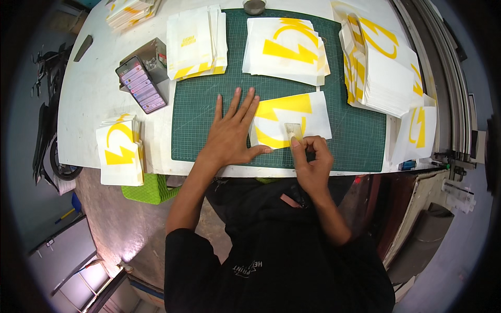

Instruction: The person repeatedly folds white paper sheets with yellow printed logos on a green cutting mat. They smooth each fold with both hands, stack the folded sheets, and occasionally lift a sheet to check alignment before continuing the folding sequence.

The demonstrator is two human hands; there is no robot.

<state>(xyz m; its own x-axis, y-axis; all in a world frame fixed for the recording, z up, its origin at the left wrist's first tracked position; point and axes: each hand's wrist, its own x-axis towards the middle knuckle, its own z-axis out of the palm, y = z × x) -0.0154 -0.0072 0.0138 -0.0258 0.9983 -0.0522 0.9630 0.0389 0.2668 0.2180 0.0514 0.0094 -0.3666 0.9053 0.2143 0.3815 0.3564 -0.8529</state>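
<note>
A white paper piece with bold yellow print [319,116] lies on the green cutting mat [209,122] in front of me. My left hand [229,130] is spread flat, fingers stretched over the mat, its thumb on the paper's lower left edge. Between the thumb and fingers of my right hand [313,159] is a small flat, pale rectangular scraper [294,129], its broad end against the printed side of the paper. Beyond my hands, a stack of similar printed papers [284,49] rests on the mat, beside another white stack [190,44].
A tall pile of printed papers [389,78] stands at the right, with a loose piece [415,135] near the table edge. At the left, a phone [141,86] leans on a grey box [154,55]. Another stack [119,151] sits at the near left edge above a green stool [143,189].
</note>
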